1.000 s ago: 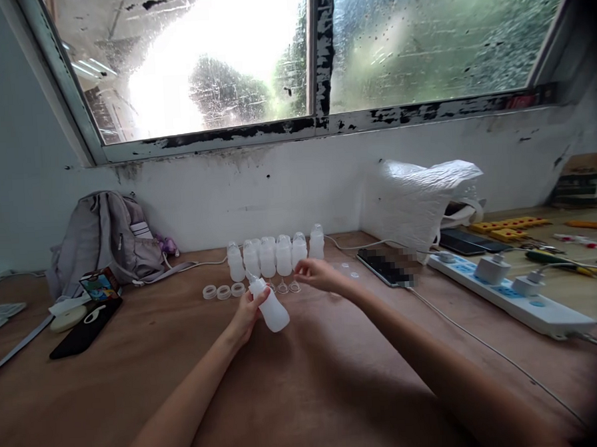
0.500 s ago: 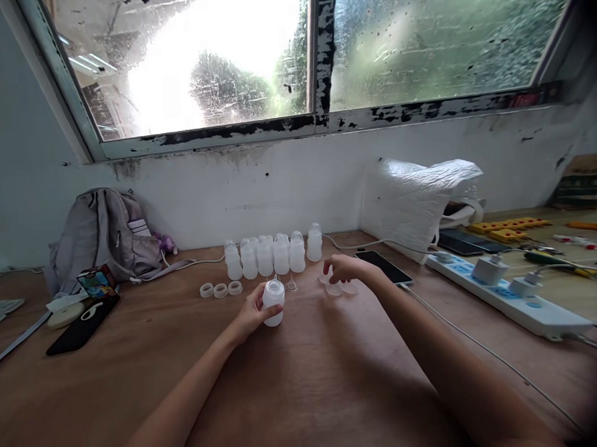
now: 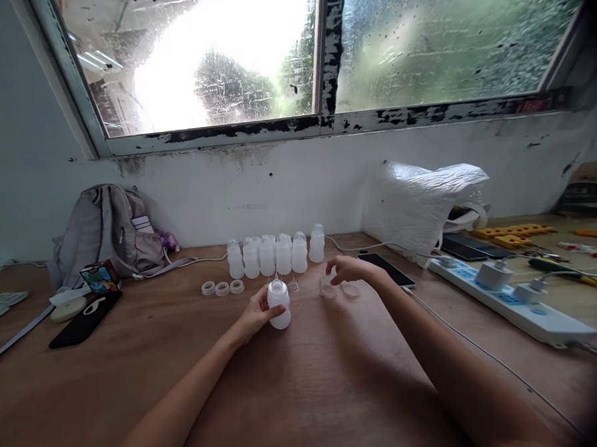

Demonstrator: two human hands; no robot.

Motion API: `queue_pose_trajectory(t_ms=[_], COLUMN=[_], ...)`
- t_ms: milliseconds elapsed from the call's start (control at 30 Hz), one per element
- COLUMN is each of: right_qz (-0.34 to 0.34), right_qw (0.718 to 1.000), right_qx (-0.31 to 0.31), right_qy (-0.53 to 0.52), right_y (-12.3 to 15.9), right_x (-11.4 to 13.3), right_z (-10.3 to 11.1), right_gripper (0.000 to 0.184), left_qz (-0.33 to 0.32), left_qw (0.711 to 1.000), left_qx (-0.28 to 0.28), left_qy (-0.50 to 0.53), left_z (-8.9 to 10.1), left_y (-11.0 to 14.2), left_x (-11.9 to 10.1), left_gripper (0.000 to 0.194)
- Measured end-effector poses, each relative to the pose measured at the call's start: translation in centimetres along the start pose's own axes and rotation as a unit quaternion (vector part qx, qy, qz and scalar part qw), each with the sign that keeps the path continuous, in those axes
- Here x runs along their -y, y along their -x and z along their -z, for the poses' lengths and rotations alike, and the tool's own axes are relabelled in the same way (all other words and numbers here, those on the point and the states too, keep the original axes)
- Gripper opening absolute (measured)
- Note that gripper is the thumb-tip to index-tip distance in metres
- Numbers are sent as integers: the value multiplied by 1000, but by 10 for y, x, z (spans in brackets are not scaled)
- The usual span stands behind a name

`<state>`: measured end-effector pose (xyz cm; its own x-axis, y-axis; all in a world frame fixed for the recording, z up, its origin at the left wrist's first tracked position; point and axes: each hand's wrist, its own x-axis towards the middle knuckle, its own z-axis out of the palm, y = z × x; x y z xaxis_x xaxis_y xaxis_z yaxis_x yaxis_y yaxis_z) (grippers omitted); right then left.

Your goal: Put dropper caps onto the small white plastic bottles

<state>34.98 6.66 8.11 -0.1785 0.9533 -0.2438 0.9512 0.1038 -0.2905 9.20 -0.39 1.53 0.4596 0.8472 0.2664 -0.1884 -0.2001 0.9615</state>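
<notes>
My left hand (image 3: 257, 312) is wrapped round a frosted white baby bottle (image 3: 280, 316), which stands upright just above or on the table, with a white collar and no dome over its top. At the right, my right hand (image 3: 353, 269) reaches down with fingers pinched on a clear bottle cap (image 3: 328, 288); the fingers partly hide it. Another clear cap (image 3: 351, 289) lies beside that hand. Behind my left hand are clear teats, one of them a teat (image 3: 294, 286) standing on the wood. Three white collar rings (image 3: 222, 289) lie in a row to the left.
Several capped baby bottles (image 3: 267, 257) stand along the wall, one bottle (image 3: 316, 244) slightly apart. A phone (image 3: 388, 270) with a cable lies beyond my right wrist, near a power strip (image 3: 513, 302). A backpack (image 3: 109, 230) and a black pouch (image 3: 86, 319) occupy the left.
My right fingers have closed lower on a clear cap, and the caps under that hand have shifted. The left hand keeps its hold on the bottle. The view has swung slightly.
</notes>
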Motion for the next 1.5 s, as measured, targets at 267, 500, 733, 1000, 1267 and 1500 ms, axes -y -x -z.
queue_pose_trajectory(t_ms=[267,500,733,1000,1267,1500], right_qz=[294,349,319,327,318,293], right_qw=[880,885,915,918,919,929], right_qx=[-112,-182,-155,-130,-103,-69], right_qy=[-356,-247,-191,-181,-209,-216], right_y=[48,59,58,58,62,57], right_x=[60,97,96,92,93,92], right_z=[16,-10,-13,-12,-10,-7], right_gripper=[35,31,32,34,32,34], left_qz=[1,-9,-12,-13,-9,-8], left_qw=[1000,1000,1000,999,1000,1000], left_qx=[2,0,15,17,22,18], left_qy=[-4,-17,-15,-24,-15,-8], left_z=[-13,-14,-15,-15,-16,-16], left_y=[0,0,1,2,2,3], left_x=[3,2,-3,-5,-6,-7], left_gripper=[49,52,52,52,54,51])
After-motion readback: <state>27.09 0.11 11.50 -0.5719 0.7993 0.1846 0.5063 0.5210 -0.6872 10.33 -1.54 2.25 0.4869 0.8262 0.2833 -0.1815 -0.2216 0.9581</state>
